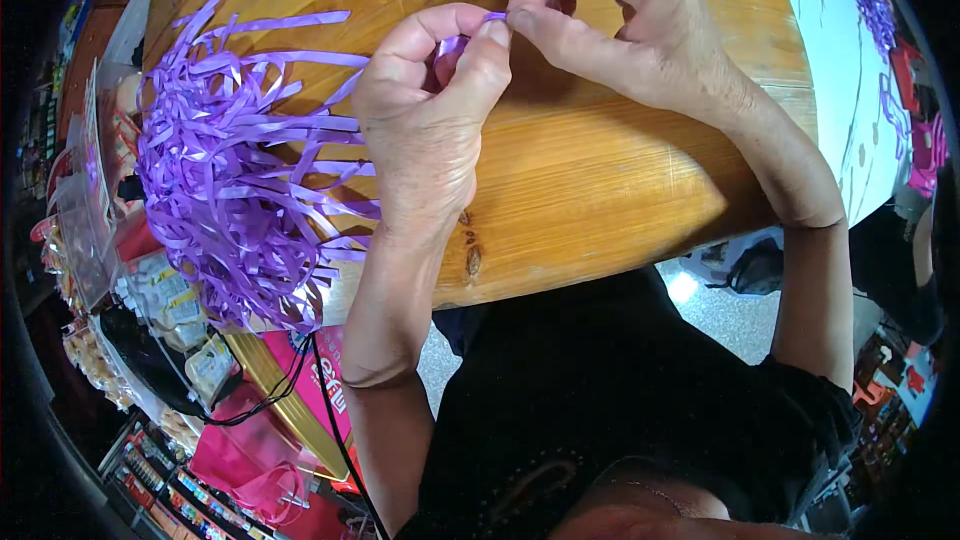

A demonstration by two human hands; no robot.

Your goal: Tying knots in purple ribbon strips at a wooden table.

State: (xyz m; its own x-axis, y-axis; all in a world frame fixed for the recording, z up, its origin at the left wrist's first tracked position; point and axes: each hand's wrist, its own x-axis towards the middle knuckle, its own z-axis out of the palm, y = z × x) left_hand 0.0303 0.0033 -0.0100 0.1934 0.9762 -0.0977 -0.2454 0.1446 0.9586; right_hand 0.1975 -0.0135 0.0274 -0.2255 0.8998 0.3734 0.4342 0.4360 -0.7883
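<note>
Left hand and right hand pinched one purple ribbon, seemingly mid-work; big ribbon heap lay at left, finished or waiting unclear.

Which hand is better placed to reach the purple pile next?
Probably the left hand: it is nearer the pile, though it holds a ribbon; the right hand is farther off.

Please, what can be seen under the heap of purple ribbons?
Under the loose ends of the purple ribbons, toward the left hand, the wooden table shows between the strands. Beneath the dense middle, the ribbons cover everything, so I cannot tell what is there.
</note>
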